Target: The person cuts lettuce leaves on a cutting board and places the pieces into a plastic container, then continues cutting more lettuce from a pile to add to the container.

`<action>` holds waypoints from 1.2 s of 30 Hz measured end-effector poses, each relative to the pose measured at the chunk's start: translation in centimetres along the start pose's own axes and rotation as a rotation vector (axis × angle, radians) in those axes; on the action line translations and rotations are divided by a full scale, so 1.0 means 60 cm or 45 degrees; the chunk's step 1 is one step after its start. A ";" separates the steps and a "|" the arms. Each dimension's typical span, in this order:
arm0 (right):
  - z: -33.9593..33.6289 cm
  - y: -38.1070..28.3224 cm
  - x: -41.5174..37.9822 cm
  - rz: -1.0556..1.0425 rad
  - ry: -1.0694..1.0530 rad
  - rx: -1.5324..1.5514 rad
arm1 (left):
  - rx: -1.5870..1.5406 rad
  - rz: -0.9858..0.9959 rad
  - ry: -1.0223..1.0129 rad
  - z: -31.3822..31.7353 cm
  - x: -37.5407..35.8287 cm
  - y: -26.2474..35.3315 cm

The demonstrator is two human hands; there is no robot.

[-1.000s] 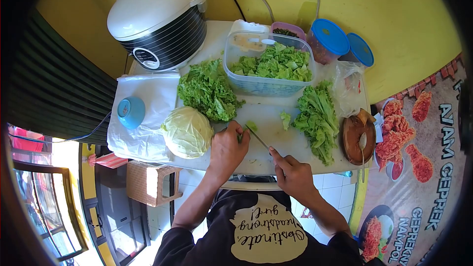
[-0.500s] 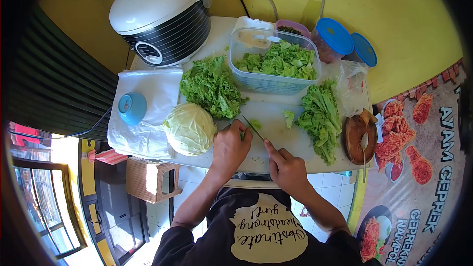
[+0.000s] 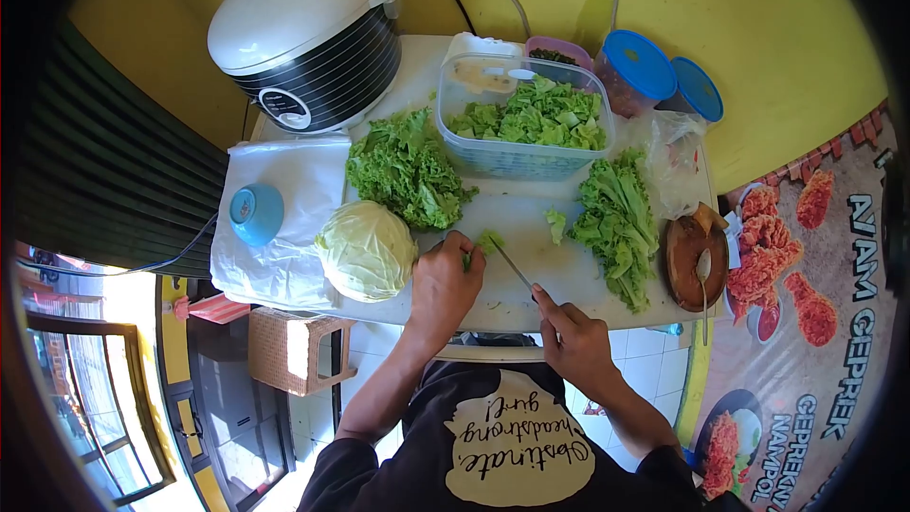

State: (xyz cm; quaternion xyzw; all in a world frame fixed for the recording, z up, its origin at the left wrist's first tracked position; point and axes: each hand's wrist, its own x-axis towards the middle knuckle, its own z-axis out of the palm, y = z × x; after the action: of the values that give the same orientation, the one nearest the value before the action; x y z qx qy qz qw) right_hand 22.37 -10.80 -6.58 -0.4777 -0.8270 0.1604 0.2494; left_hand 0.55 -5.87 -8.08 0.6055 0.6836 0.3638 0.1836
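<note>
My right hand (image 3: 576,337) grips a knife (image 3: 513,268), its blade angled up and left over the white board, its tip at a small lettuce scrap (image 3: 490,242). My left hand (image 3: 445,275) is closed at the board's near left, with a bit of green lettuce showing at its fingers. Beside it sits a whole pale cabbage (image 3: 366,251). Behind the hand lies a bunch of curly lettuce (image 3: 406,169). Another lettuce bunch (image 3: 616,228) rests at the right. A clear plastic tub (image 3: 521,159) at the back holds cut lettuce (image 3: 545,116).
A rice cooker (image 3: 308,43) stands at the back left. A blue bowl (image 3: 256,214) rests on white plastic sheets (image 3: 294,171). To the right are a brown mortar (image 3: 684,270) with a spoon (image 3: 703,270), a plastic bag (image 3: 675,156) and blue-lidded containers (image 3: 641,64).
My right hand has moved right and slightly nearer to me, drawing the knife away from my left fingers toward the lettuce scrap. My left hand has barely moved.
</note>
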 end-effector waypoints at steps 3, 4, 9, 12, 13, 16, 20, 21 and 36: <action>0.020 0.012 0.007 -0.027 0.056 0.005 | -0.006 -0.002 -0.018 -0.003 0.000 0.001; 0.020 0.015 0.008 -0.017 0.047 -0.010 | -0.006 0.054 0.012 0.000 0.000 -0.002; 0.005 0.025 0.006 0.063 0.052 -0.077 | -0.006 0.133 0.035 0.011 0.013 0.006; 0.002 0.022 0.003 0.107 0.074 -0.044 | -0.029 -0.012 -0.164 0.011 0.021 0.029; -0.002 0.015 0.003 0.116 0.065 0.004 | -0.123 0.008 -0.141 0.015 0.021 0.028; 0.001 0.002 -0.002 0.122 0.045 0.090 | -0.323 -0.088 -0.200 -0.001 0.017 0.027; 0.011 0.002 -0.009 0.088 -0.022 0.075 | -0.472 -0.253 -0.304 -0.030 0.005 0.035; 0.012 0.005 -0.008 0.085 -0.023 0.077 | -0.470 -0.255 -0.300 -0.028 0.000 0.029; 0.022 -0.007 -0.006 0.008 -0.019 0.039 | -0.260 -0.134 -0.148 -0.009 -0.011 0.005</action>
State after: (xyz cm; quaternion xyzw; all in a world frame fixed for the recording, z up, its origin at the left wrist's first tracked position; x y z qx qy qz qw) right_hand 21.46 -11.36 -7.51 -0.4751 -0.8248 0.1775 0.2500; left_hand 0.55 -6.64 -7.62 0.5669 0.6620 0.3858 0.3026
